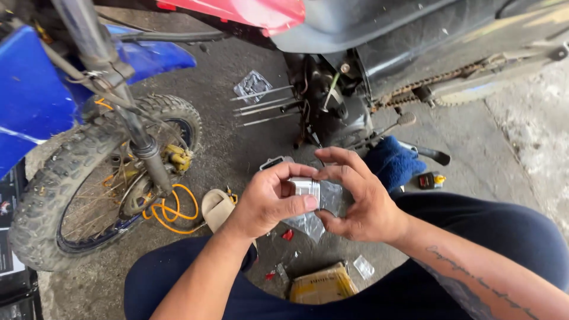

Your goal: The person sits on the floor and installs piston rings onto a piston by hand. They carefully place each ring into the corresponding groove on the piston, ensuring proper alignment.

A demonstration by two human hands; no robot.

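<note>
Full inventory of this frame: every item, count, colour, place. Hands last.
small boxy part: 1, silver-white, pinched between both hands
clear plastic bag: 1, transparent, hanging under the part
front wheel: 1, black knobby tyre, left
mudguard: 1, blue, upper left
hose: 1, orange, coiled on the floor by the wheel
sandal: 1, beige, beside the hose
long studs: 4, grey, sticking out of the engine
engine: 1, black, top centre
drive chain: 1, rusty, upper right
cloth: 1, blue, right of the hands
cardboard box: 1, yellow-brown, floor between the knees
left hand: 1, grips the part
right hand: 1, fingers on the bag and the part
</note>
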